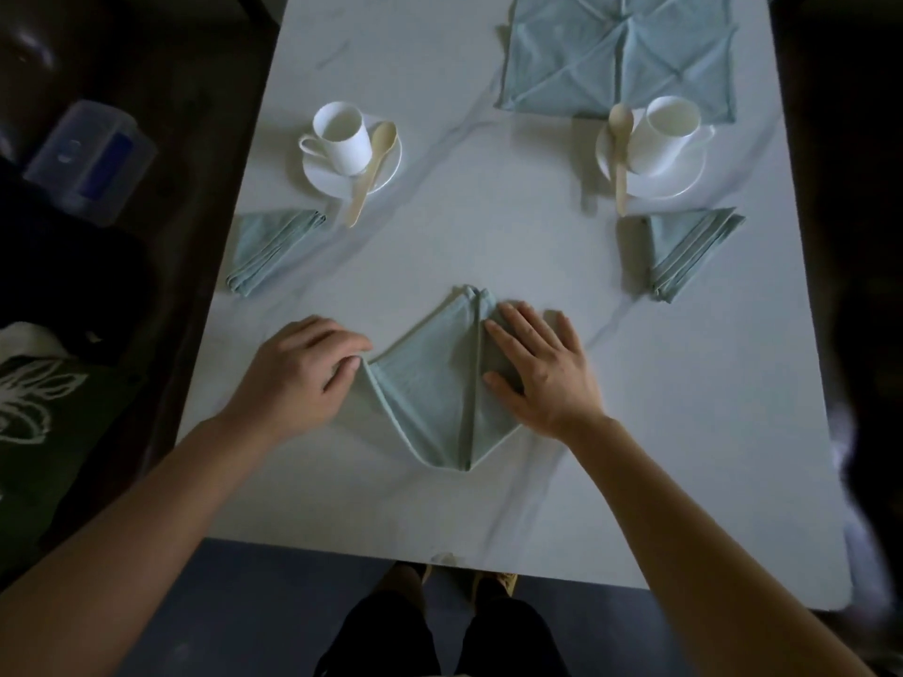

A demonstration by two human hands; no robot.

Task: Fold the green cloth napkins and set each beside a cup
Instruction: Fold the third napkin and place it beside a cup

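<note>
A green napkin (pixel 430 383) lies half folded on the white table (pixel 488 246) in front of me, with a centre crease. My left hand (pixel 298 368) pinches its left corner with curled fingers. My right hand (pixel 537 368) presses flat on its right flap, fingers straight. A folded napkin (pixel 268 246) lies near the left cup (pixel 344 136). Another folded napkin (pixel 689 249) lies near the right cup (pixel 667 131). Each cup stands on a saucer with a wooden spoon.
A pile of flat unfolded green napkins (pixel 615 56) lies at the far end of the table. A clear plastic box (pixel 88 153) sits off the table's left side. My feet (pixel 459 583) show below the near table edge.
</note>
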